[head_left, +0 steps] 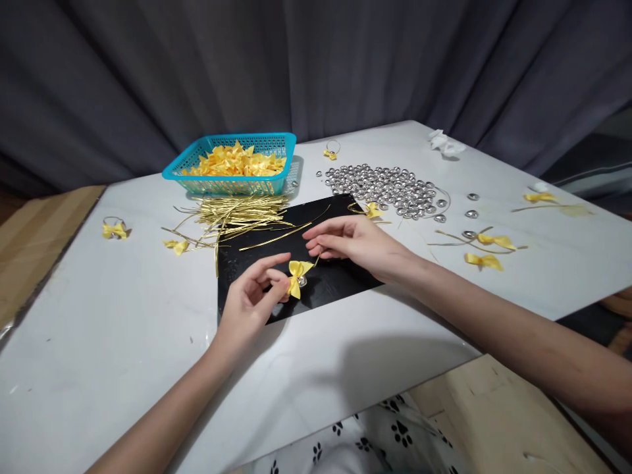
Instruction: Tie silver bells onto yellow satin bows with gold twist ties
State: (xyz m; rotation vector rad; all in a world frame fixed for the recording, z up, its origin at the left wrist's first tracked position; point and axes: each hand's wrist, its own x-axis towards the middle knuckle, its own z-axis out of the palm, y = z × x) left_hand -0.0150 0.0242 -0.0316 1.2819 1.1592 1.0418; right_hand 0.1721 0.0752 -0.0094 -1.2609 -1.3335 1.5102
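Over the black sheet (336,289), my left hand (251,289) pinches a yellow ribbon bow (297,270) between thumb and fingertips. A small silver bead (302,281) sits at the bow's middle. My right hand (353,243), just to the right, has thumb and fingers closed on the end of a thin gold twist tie (317,258) that runs from the bow. Where the tie meets the bow and bead is too small to make out. A loose gold tie (276,237) lies on the sheet behind my hands.
A turquoise basket (222,178) of yellow bows stands at the back left, with a pile of gold ties (241,214) before it. Many silver beads (395,191) spread behind the sheet. Loose bows (484,261) lie right; a looped bow (114,229) lies left. Crumpled tissue (444,143) sits back right.
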